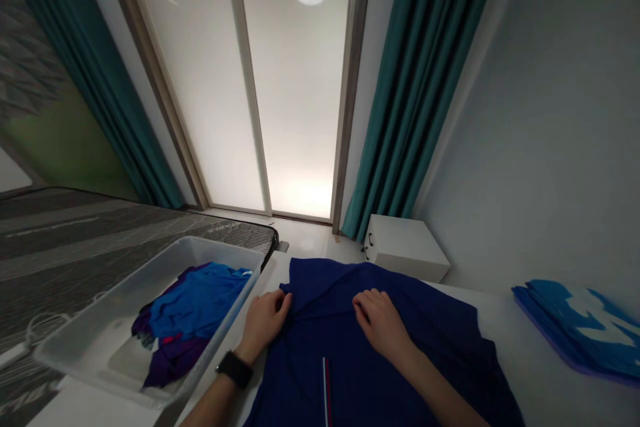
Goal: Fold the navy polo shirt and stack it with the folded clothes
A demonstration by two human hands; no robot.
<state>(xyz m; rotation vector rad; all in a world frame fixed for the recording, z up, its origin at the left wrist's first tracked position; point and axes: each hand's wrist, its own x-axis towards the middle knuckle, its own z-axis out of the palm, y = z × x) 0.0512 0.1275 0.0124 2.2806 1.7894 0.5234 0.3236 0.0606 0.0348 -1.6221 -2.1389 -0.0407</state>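
Observation:
A navy blue shirt (350, 373) with a thin white and red stripe lies spread over a white table. At its left edge, my left hand (265, 319), wearing a black watch on the wrist, has its fingers curled closed on the cloth. My right hand (384, 323) rests on the upper middle of the shirt, its fingers bent down and closed on the fabric; the fingertips are partly hidden. A shallow crease runs across the cloth between both hands.
Left of the table stands a clear plastic bin (125, 283) holding crumpled blue and purple clothes (200, 300). Folded blue and white clothes (585, 327) lie at the table's right. Beyond are a white cabinet (407, 243), a bed (45, 233) and teal curtains (420, 80).

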